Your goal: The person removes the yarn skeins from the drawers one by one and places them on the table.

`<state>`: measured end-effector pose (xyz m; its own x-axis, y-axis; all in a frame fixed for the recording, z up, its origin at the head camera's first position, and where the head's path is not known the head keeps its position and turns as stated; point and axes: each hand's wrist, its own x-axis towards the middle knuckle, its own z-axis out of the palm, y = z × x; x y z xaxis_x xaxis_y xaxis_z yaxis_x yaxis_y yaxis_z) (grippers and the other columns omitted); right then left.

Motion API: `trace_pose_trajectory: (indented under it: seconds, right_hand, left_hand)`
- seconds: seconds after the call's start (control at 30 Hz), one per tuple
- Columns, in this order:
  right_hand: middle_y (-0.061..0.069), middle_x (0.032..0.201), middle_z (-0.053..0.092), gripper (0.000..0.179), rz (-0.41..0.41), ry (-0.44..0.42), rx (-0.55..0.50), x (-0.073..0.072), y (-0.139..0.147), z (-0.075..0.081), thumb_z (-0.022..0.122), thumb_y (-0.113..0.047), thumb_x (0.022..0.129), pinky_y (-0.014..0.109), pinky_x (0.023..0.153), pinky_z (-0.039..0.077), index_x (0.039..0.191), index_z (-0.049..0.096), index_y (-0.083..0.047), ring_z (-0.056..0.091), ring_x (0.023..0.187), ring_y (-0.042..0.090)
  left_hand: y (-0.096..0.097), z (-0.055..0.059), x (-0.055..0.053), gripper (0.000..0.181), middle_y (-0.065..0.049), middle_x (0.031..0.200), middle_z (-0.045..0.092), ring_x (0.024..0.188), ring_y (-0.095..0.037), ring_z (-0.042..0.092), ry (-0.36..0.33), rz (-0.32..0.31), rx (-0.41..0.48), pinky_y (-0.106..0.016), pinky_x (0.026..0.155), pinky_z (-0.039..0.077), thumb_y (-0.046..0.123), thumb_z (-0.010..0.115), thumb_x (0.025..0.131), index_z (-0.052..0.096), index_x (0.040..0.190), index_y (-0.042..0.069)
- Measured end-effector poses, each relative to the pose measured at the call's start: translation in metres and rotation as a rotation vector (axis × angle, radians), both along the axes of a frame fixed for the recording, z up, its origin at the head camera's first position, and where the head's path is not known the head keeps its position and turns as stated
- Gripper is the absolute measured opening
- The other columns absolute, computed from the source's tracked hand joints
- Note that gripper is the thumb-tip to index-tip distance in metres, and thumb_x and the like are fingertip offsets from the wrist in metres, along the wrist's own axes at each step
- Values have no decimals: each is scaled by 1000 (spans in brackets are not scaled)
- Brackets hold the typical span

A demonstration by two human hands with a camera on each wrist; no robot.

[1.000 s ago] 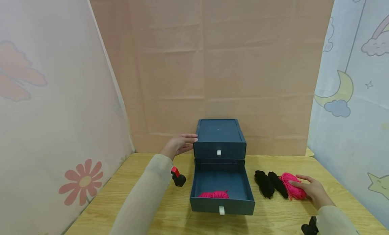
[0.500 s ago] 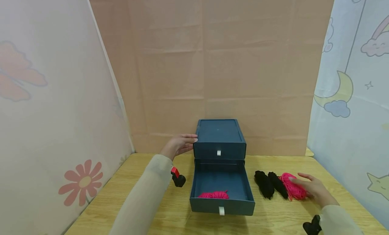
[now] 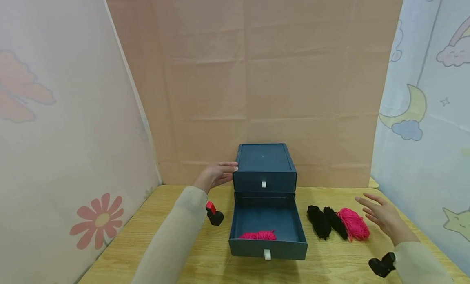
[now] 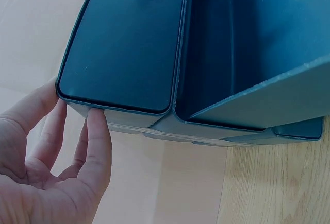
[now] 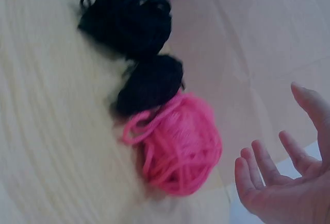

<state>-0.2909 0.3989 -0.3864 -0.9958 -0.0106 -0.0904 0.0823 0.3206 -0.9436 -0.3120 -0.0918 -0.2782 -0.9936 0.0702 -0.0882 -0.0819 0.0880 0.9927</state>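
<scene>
A dark blue two-drawer cabinet [image 3: 265,158] stands at the back of the table. My left hand [image 3: 216,176] touches its upper left side, fingertips against the corner and edge, as the left wrist view also shows. The lower drawer [image 3: 268,249] is pulled out and has a bundle of pink yarn [image 3: 258,235] near its front. To the right of the drawer lie two black yarn bundles [image 3: 318,222] and a ball of pink yarn [image 3: 353,224]. My right hand [image 3: 383,216] is raised just right of the pink ball, fingers spread and holding nothing.
The upper drawer [image 3: 253,183] is closed and has a white pull tab. Brown paper [image 3: 205,92] hangs behind the cabinet, and printed sheets stand on both sides. The wooden table [image 3: 147,243] extends left and in front of the drawer.
My right hand has come off the pink yarn ball and drawn away to the right, its fingers spreading. The yarn stays where it was, and my left hand keeps its place.
</scene>
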Motion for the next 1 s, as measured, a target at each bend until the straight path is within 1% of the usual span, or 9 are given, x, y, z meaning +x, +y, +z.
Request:
trace_pose_trajectory:
  seconds: [0.07, 0.17, 0.23, 0.33, 0.47, 0.6, 0.73, 0.9, 1.0]
  right_hand:
    - [29, 147, 3, 85, 33, 56, -40, 1, -6, 6, 45, -45, 94, 22, 84, 50, 145, -4, 3, 54, 111, 17]
    - [19, 141, 21, 79, 72, 137, -151, 2, -18, 17, 48, -37, 95, 16, 80, 49, 147, 0, -2, 52, 89, -11]
    - [9, 134, 29, 73, 98, 178, -255, 3, -27, 25, 50, -31, 96, 15, 80, 49, 149, 5, -8, 55, 88, -11]
    - [-5, 126, 33, 59, 152, 251, -381, 7, -41, 38, 48, -22, 97, 16, 81, 49, 146, 17, -15, 58, 94, -6]
    - [-6, 128, 32, 46, 239, 350, -476, 13, -65, 56, 45, -13, 98, 19, 86, 48, 141, 29, -16, 58, 101, -1]
    - [-5, 128, 40, 45, 300, 413, -505, 21, -90, 73, 45, -9, 97, 21, 89, 47, 140, 33, -14, 57, 105, 2]
    - [-3, 123, 51, 42, 353, 462, -500, 30, -116, 85, 44, -6, 97, 23, 89, 47, 138, 37, -12, 57, 107, 7]
    - [3, 126, 50, 40, 490, 483, -525, 43, -148, 87, 40, -3, 98, 26, 93, 45, 138, 36, -10, 55, 113, 12]
    - [11, 130, 46, 43, 505, 450, -463, 51, -166, 85, 42, -7, 98, 26, 94, 45, 140, 31, -6, 52, 117, 19]
  left_hand:
    - [0, 2, 4, 23, -3, 119, 59, 97, -17, 63, 3, 0, -2, -32, 88, 50, 18, 66, 86, 69, 109, 17]
    - [-2, 6, 17, 26, -6, 124, 57, 105, -23, 60, 50, -28, 8, -33, 89, 49, 16, 61, 90, 66, 115, 11]
    - [-3, 9, 28, 28, -8, 127, 55, 111, -27, 56, 77, -49, 21, -34, 92, 47, 13, 55, 93, 62, 119, 7]
    - [-5, 13, 40, 31, -13, 131, 51, 117, -33, 51, 121, -86, 28, -36, 95, 45, 11, 47, 96, 56, 124, 0]
    - [-5, 16, 44, 33, -15, 132, 50, 119, -35, 49, 132, -107, 23, -37, 96, 44, 12, 47, 97, 54, 126, -2]
    - [-3, 18, 41, 31, -11, 129, 53, 116, -31, 53, 101, -82, 17, -35, 94, 46, 11, 51, 95, 58, 123, 2]
    - [-1, 13, 28, 27, -6, 123, 57, 106, -24, 59, 59, -31, -3, -32, 90, 49, 15, 60, 90, 65, 116, 10]
    - [-2, 1, 5, 24, -1, 116, 61, 94, -16, 64, 8, 12, -16, -31, 86, 51, 22, 69, 84, 70, 107, 18]
    - [-1, 1, 2, 24, -1, 115, 61, 94, -16, 64, -5, 14, -8, -32, 87, 50, 22, 70, 83, 70, 106, 18]
